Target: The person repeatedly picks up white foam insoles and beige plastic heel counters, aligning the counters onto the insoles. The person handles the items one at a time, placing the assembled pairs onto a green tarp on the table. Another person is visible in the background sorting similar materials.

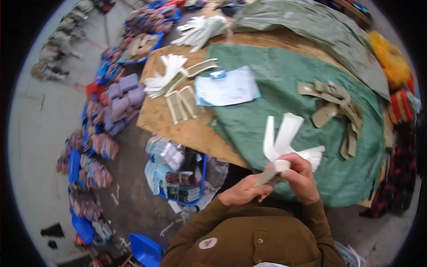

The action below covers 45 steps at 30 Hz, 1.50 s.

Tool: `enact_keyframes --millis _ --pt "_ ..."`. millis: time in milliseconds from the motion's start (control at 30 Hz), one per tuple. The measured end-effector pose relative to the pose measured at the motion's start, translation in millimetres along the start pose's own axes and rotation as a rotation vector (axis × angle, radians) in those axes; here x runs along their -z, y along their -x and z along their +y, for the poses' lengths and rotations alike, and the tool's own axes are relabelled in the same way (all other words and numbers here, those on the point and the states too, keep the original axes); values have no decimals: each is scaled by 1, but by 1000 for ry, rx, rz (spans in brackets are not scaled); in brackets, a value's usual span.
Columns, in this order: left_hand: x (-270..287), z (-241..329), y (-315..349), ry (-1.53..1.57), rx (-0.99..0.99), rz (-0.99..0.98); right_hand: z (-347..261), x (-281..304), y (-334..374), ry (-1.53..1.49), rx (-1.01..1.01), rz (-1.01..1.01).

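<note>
One pale piece (272, 172), gripped by both your left hand (247, 190) and right hand (301, 177) by the green sheet's (247, 133) near edge, is seemingly being aligned, so the next move likely calls for steady fingers.

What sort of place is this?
Probably a small workshop: a wooden table bearing fanned white strips, blue tubs on the floor, and many bundled pieces nearby.

Bench (200, 135): rough, matt wood. Green sheet (284, 89): wrinkled, plastic look. Held pale band (268, 174): looks smooth. White strips (287, 133): smooth. Blue tub (146, 250): smooth plastic. Paper (227, 92): matt.
</note>
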State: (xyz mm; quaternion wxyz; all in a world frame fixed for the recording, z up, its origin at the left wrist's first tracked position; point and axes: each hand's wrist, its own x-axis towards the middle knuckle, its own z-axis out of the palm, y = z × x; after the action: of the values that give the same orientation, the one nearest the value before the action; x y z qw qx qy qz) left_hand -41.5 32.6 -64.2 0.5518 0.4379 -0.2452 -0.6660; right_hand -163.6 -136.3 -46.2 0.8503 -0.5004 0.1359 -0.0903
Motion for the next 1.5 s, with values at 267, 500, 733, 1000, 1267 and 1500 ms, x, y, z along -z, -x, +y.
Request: enact_keyframes --millis 267,500,733,1000,1267,1500 --pt "63 32 14 -159 -159 325 4 -4 -11 395 312 289" --pt "221 90 28 -1289 -429 1313 -6 33 11 934 304 423" --pt "101 49 -6 -1142 -673 1002 23 25 -10 1492 481 176" --pt "-25 -11 -41 439 -226 355 1 26 -3 1406 801 375" --pt "-22 13 -70 333 -192 375 -49 92 -40 1054 -42 1029" --pt "-16 -2 -68 532 -104 351 -9 152 -73 943 74 1191"
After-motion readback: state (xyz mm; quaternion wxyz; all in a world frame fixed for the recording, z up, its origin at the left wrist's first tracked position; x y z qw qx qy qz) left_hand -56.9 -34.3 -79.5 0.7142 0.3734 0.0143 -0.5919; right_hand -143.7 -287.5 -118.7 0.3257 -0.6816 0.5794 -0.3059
